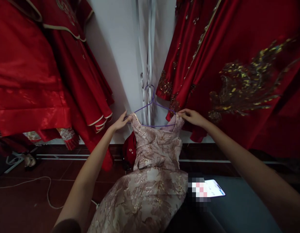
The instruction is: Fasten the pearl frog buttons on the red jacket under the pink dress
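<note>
Your left hand (122, 121) pinches the dress (156, 150) at 1 shoulder and your right hand (192, 117) pinches it at the other, right where the ends of the purple hanger (153, 97) lie. The dress is straight in front of you, between red garments (52, 58) on 1 side and red gowns (232, 42) on the other, its skirt spreading toward you. To handle it well, I'd hold the 2 shoulders level and ease them evenly outward, so each strap sits squarely over its hanger end; a light pinch should spare the glittery fabric. Mind the wide skirt near the phone (215, 188), which it could brush.

Your fingers and the straps hide the 2 hanger tips, so their seating is unclear. I cannot tell whether the hook hangs on anything before the pale strips (141, 51). The hem is cut off below, pixel blocks cover part of the phone, and the red item (130, 147) behind the bodice is partly hidden.
</note>
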Available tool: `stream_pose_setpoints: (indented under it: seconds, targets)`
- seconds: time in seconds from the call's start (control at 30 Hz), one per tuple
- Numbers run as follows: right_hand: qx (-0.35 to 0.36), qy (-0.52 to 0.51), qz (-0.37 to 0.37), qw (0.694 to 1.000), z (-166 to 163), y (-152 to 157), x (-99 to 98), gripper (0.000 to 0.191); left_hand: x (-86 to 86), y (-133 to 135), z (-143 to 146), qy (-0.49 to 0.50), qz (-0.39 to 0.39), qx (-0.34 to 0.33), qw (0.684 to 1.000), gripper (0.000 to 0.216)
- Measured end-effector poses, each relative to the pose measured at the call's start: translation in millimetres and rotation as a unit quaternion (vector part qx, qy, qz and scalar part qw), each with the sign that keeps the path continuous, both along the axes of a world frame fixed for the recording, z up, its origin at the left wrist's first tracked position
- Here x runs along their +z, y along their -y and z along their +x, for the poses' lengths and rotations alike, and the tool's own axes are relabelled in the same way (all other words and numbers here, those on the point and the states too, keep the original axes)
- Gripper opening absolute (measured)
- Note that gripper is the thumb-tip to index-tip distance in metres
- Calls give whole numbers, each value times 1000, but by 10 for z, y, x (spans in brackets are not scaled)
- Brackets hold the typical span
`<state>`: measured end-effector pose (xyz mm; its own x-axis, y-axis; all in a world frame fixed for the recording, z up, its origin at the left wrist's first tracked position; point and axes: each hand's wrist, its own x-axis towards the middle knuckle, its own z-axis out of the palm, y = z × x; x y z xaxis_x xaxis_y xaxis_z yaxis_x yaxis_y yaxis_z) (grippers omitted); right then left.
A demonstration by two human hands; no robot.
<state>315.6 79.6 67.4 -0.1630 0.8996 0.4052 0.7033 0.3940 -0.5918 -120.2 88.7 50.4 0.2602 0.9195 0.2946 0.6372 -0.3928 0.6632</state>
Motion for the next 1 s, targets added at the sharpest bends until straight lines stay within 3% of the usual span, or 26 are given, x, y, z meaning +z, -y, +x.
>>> stream_pose_setpoints:
  seconds: [0.1, 0.23, 0.37, 0.47, 0.57, 0.67, 0.73, 0.83, 0.9, 1.0]
  targets:
    - [21, -33, 7, 999, -36, 13, -8, 41, 104, -127, 188, -55, 75, -38, 995, 47]
    - [12, -78, 18, 997, -43, 52, 25, 38, 144, -117, 182, -151, 111, 19, 982, 54]
    - [-162, -68, 38, 984, 57, 107, -3, 34, 27, 0, -17, -238, 73, 130, 960, 56]
    - [-270, -4, -16, 963, 151, 177, -126, 26, -126, 114, -126, -283, 21, 139, 949, 46]
    - [-262, 50, -88, 960, 165, 290, -267, 17, -222, 236, -67, -303, -12, 84, 949, 30]
    - [-177, 93, -126, 972, 46, 423, -292, 16, -201, 341, 208, -294, 21, 22, 955, 28]
    - [-113, 127, -86, 982, -85, 488, -215, 18, -154, 377, 472, -266, 115, -30, 957, 33]
    - [-58, 195, 51, 978, -240, 500, -38, 22, -134, 375, 856, -238, 245, -116, 933, 33]
    - [-66, 229, 133, 962, -245, 453, 42, 23, -184, 359, 1029, -252, 261, -158, 918, 28]
    - [-105, 239, 188, 947, -79, 349, 33, 24, -306, 371, 1117, -271, 247, -171, 914, 27]
